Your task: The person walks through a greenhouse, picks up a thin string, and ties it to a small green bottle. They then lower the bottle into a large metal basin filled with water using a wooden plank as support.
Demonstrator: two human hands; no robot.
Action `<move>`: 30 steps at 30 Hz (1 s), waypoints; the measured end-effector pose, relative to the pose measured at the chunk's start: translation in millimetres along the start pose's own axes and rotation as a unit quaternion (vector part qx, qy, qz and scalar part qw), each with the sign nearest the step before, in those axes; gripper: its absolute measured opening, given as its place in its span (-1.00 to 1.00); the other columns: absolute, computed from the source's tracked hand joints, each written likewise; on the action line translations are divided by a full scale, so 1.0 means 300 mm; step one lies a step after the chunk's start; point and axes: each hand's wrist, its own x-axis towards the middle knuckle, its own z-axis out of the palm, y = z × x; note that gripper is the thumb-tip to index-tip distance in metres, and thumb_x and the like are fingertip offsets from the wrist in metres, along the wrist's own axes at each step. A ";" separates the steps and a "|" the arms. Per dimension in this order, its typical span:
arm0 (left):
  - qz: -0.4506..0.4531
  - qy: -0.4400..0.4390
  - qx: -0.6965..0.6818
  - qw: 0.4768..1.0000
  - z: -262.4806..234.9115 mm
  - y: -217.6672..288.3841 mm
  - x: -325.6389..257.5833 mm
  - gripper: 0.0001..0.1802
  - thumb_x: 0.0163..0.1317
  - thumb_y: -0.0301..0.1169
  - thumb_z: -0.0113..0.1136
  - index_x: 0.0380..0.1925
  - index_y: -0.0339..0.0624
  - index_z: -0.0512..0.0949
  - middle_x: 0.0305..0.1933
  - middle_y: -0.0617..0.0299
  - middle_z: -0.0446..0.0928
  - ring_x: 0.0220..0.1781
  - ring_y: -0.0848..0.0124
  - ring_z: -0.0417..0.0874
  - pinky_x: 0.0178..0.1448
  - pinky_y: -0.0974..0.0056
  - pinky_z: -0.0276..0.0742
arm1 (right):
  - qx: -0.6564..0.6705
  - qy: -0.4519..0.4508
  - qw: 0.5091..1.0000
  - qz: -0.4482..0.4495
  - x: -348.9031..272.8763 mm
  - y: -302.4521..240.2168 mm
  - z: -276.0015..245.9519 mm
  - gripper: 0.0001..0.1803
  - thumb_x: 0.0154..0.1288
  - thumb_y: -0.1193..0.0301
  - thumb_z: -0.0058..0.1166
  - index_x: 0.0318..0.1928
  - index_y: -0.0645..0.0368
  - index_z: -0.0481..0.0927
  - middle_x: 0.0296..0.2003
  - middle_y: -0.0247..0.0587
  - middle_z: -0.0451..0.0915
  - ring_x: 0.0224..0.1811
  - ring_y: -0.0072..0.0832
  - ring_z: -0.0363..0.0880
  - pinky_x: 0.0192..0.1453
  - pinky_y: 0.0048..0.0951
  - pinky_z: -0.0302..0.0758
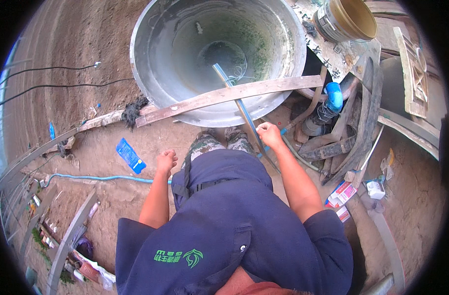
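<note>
Down by the well, the right hand (pixel 268 133) is closed around a long grey pipe (pixel 234 93) that slants from the fist over a weathered wooden plank (pixel 234 94) and down into the round concrete well ring (pixel 145 29). Meanwhile the left hand (pixel 166 161) is curled into a loose fist holding nothing, hanging above the dirt ground (pixel 86 44) near a flat blue packet (pixel 131 156) and a light blue hose (pixel 94 177).
</note>
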 end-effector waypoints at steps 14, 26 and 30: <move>0.059 -0.055 -0.031 0.996 -0.011 -0.070 -0.005 -0.69 0.36 -0.33 0.16 0.03 -0.22 0.55 -0.16 0.27 0.60 -0.24 0.47 0.62 -0.25 0.37 0.55 | 0.079 0.023 0.992 0.097 -0.146 0.031 0.008 -0.84 0.28 0.34 0.21 -0.25 0.18 0.66 -0.57 -0.36 0.59 -0.62 -0.62 0.49 -0.57 -0.52 0.41; -0.002 -0.032 -0.080 0.996 -0.397 -0.479 0.146 -0.80 0.36 -0.30 0.14 -0.09 -0.10 0.55 -0.28 0.34 0.58 -0.34 0.48 0.61 -0.38 0.37 0.49 | 0.075 0.009 0.989 0.125 -0.432 0.030 0.385 -0.82 0.23 0.38 0.23 -0.25 0.23 0.70 -0.51 -0.28 0.64 -0.56 -0.54 0.58 -0.47 -0.40 0.49; -0.032 -0.038 -0.063 0.997 -0.530 -0.650 0.184 -0.80 0.35 -0.33 0.11 -0.08 -0.10 0.53 -0.33 0.33 0.57 -0.40 0.45 0.61 -0.45 0.38 0.45 | 0.055 0.017 0.992 0.111 -0.512 0.012 0.471 -0.81 0.22 0.35 0.24 -0.28 0.22 0.71 -0.52 -0.26 0.65 -0.56 -0.54 0.58 -0.46 -0.41 0.50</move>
